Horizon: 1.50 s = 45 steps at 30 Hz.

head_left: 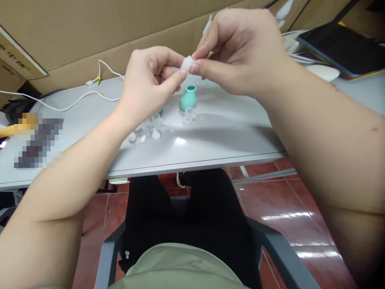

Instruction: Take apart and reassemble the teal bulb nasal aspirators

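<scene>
Above the grey table, my left hand (156,76) pinches a small translucent white plastic piece (187,63) between thumb and fingertips. My right hand (237,52) closes its thumb and index finger on the same piece from the other side. Below it, a turquoise rubber bulb (188,99) stands upright with its open neck up. A clear little cup (189,115) sits just in front of the bulb. Nearer my left forearm lie another clear cup (156,119) and a small white stemmed piece (156,134). Part of a second turquoise thing (160,110) shows behind my left wrist.
A white cable (87,93) runs over the table's left side, near a blurred dark object (39,142). Cardboard (90,28) walls the back. At the right lie a dark tablet-like device (345,44) and a white oval piece (323,72). The table's front edge (195,167) is before my lap.
</scene>
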Each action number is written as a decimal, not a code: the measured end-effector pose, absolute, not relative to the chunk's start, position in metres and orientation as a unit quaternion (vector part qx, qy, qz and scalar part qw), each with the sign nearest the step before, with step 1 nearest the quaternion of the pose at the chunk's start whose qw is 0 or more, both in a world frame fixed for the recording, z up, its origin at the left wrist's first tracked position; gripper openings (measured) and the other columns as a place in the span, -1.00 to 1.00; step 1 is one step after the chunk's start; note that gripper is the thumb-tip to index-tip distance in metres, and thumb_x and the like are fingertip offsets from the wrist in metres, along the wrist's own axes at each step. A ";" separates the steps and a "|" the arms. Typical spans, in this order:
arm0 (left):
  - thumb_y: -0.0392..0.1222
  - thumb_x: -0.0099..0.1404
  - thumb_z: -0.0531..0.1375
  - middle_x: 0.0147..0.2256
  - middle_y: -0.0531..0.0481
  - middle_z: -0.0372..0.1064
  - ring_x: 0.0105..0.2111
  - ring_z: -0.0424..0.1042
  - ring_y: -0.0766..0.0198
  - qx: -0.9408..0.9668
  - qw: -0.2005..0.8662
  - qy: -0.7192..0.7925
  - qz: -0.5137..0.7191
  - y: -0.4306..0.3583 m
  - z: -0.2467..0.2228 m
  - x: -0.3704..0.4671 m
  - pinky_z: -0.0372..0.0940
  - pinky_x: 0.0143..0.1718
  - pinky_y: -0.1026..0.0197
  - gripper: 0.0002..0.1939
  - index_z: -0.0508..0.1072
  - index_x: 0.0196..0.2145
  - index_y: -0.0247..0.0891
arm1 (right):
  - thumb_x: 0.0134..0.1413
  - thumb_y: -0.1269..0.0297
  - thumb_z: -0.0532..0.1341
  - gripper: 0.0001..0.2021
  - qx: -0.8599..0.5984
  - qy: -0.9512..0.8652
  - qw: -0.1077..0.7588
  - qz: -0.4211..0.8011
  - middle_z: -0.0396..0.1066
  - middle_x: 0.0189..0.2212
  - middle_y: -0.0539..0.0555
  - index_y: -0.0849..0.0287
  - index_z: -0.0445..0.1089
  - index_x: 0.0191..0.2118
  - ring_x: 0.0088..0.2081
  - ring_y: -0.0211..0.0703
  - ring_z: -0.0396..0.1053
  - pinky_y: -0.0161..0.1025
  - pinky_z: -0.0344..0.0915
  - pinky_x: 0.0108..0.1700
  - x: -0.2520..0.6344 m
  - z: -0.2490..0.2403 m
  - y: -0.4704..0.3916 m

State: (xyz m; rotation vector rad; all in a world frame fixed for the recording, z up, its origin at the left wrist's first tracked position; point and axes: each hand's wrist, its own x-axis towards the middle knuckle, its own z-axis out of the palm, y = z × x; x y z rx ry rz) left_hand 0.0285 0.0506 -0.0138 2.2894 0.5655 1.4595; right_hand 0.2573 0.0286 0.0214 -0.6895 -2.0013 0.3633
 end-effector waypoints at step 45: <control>0.03 0.42 0.21 -0.30 -0.10 0.65 -0.25 0.71 -0.06 0.816 0.182 0.336 0.434 0.007 0.019 0.030 0.65 -0.11 -0.19 -0.75 0.65 -0.12 -0.04 | 0.09 0.10 0.60 -0.72 -0.345 -0.786 0.464 0.219 0.70 -0.08 0.08 0.09 0.69 -0.15 -0.05 0.02 0.61 -0.08 0.57 0.10 0.254 0.035 0.009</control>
